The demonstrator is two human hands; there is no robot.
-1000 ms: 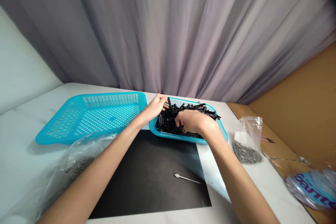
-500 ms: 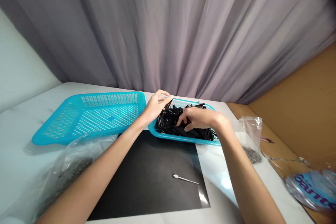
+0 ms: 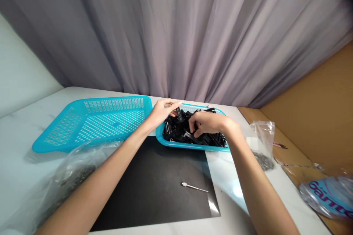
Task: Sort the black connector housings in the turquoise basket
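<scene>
My left hand (image 3: 163, 111) is above the left end of a blue plastic basket (image 3: 165, 142), closed on a slim black plastic part (image 3: 179, 114) that points downward. The basket holds a heap of small black plastic parts (image 3: 176, 132). Over the middle of this heap, my right hand (image 3: 205, 122) reaches down from the right. Its fingers are bent, with a gap between index finger and thumb, and the tips are among the parts. In front of the basket, a thin metal screwdriver-like tool (image 3: 194, 187) lies on a black mat (image 3: 154, 187).
At left stands a second blue basket (image 3: 116, 125) with no parts in it. A clear bag of small dark pieces (image 3: 74, 176) lies under my left forearm. Another small bag (image 3: 263, 147) is at right, near a plastic bottle (image 3: 328, 196). A grey curtain (image 3: 176, 36) hangs behind.
My left hand has lowered slightly, and the black part in it now tilts down toward the heap. The right hand's fingers have curled closer together among the parts.
</scene>
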